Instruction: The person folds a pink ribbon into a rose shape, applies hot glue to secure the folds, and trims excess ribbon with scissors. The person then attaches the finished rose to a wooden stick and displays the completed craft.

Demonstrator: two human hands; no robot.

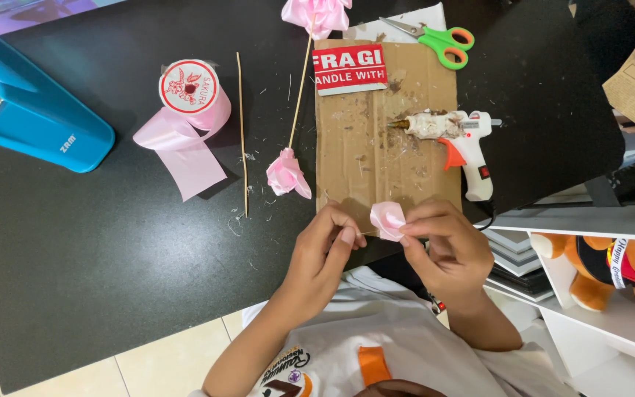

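My right hand [444, 246] pinches a small pink ribbon rosebud [388, 220] between thumb and fingers, just over the near edge of a cardboard sheet [361, 158]. My left hand [326, 250] sits close beside it, fingertips pinching a thin stick end that meets the bud. A finished pink ribbon rose on a wooden skewer [286, 173] lies on the black table [97, 250] to the left of the cardboard. A bare skewer [242, 132] lies further left.
A pink ribbon roll [189, 92] trails a loose strip. A white glue gun [456, 132] rests on the cardboard, green scissors [442, 40] behind it. A blue tape dispenser [27, 117] is far left. Another pink rose [316, 13] lies at the back. White shelves with a plush bear [611, 268] stand on the right.
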